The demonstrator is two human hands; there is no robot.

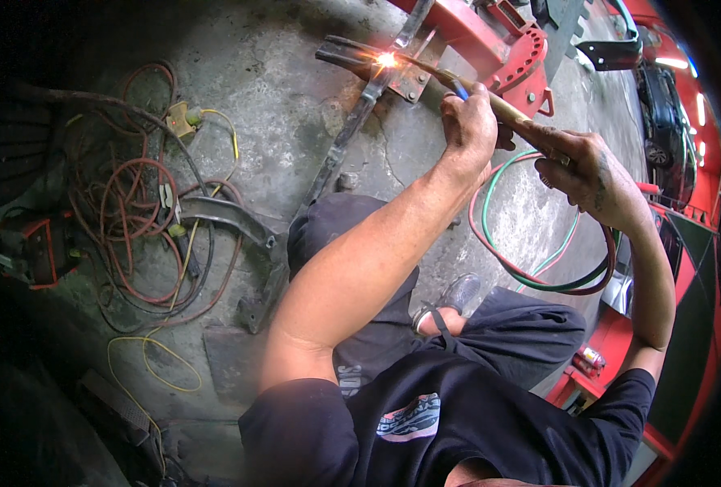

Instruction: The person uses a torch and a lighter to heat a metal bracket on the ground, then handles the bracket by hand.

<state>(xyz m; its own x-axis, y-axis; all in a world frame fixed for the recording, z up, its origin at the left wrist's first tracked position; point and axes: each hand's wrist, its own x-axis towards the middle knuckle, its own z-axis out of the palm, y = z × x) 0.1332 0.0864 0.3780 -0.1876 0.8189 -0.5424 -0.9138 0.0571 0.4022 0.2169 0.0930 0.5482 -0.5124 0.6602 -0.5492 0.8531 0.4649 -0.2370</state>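
My right hand (591,174) is closed around the rear of a gas torch (508,112), whose green and red hoses (490,213) loop down beneath it. Further forward, my left hand (467,126) is curled against the torch, and a small blue piece (460,90) pokes up by its fingertips. The torch's thin neck points left to a bright, sparking glow (386,60). That glow sits where a long dark metal bar (346,136) crosses a short dark metal piece (344,52). Glare hides the torch tip and the joint itself.
A red steel frame (466,32) with a holed, curved plate stands beside the glow. Tangled red hoses and cables (125,203) cover the floor at left, near a curved metal arm (229,217) and a black-and-red box (36,247). A red cabinet (689,325) stands at right.
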